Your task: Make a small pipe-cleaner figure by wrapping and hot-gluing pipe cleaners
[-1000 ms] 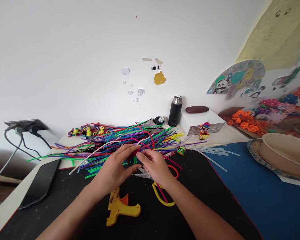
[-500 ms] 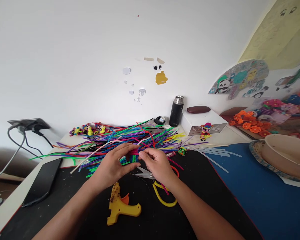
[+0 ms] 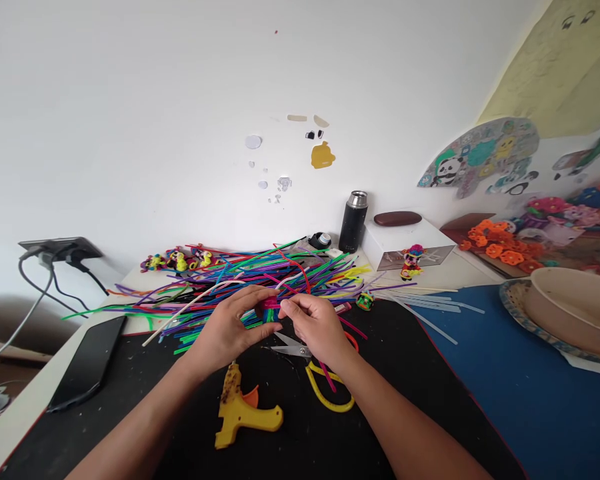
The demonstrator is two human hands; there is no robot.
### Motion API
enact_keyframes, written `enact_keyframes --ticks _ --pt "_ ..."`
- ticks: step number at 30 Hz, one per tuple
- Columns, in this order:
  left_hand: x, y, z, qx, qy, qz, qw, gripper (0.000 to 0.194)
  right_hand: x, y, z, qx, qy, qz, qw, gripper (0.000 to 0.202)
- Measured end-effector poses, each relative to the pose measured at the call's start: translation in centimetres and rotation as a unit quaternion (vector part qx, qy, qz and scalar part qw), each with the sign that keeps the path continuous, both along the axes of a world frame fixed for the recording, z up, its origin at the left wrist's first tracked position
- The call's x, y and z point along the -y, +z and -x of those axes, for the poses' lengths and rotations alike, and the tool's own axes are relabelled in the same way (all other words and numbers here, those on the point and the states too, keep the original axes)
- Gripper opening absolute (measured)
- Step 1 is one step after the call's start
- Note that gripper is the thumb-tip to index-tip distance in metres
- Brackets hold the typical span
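Note:
Between thumb and fingers, my left hand [image 3: 233,328] grips a small pipe-cleaner piece [image 3: 271,311] in pink, green and blue. My right hand [image 3: 316,327] pinches at the right side of that piece; a pink pipe cleaner [image 3: 327,377] hangs down below this hand, and I cannot make out where its upper end runs. Under my right hand lie scissors [image 3: 326,393] with yellow handles and opened blades. A yellow glue gun [image 3: 247,415] with an orange trigger rests on the black mat below my left hand. Behind both hands spreads a pile of coloured pipe cleaners [image 3: 220,293].
Small pipe-cleaner figures [image 3: 177,260] stand at the back left, another figure [image 3: 411,261] before a white box [image 3: 405,240]. A black thermos [image 3: 354,223] is beside the box. A phone [image 3: 87,360] lies left; clear glue sticks [image 3: 430,303] and a large bowl [image 3: 575,307] are right.
Very little differs. My right hand has shifted slightly at the pipe-cleaner piece, and the piece appears turned a little. My left hand keeps its grip.

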State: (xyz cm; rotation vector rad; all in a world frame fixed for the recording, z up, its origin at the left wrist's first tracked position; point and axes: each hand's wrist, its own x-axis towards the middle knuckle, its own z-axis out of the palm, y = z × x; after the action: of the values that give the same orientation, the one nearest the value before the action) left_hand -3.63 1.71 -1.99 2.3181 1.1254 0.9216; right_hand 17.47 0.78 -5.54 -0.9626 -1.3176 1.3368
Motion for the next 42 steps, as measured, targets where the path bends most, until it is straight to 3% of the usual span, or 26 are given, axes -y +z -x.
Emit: enact_keyframes --ticks 15,27,36,42 --pt "0.3 -0.1 -0.9 -0.038 -0.024 -0.005 0.999 0.042 0.2 0.4 -0.2 0.037 -0.022 -0.002 0.999 0.045" --pt "0.4 0.0 -0.7 0.032 0.03 0.003 0.999 0.053 -0.1 0.4 -0.2 0.013 -0.017 0.002 1.0 0.048" --pt "1.1 0.6 -1.3 0.074 0.043 -0.003 0.996 0.05 -0.1 0.2 0.0 -0.016 -0.015 0.007 1.0 0.052" --pt "1.6 0.7 -1.8 0.088 0.048 -0.025 0.995 0.046 0.0 0.6 0.5 -0.089 0.031 0.051 0.994 0.059"
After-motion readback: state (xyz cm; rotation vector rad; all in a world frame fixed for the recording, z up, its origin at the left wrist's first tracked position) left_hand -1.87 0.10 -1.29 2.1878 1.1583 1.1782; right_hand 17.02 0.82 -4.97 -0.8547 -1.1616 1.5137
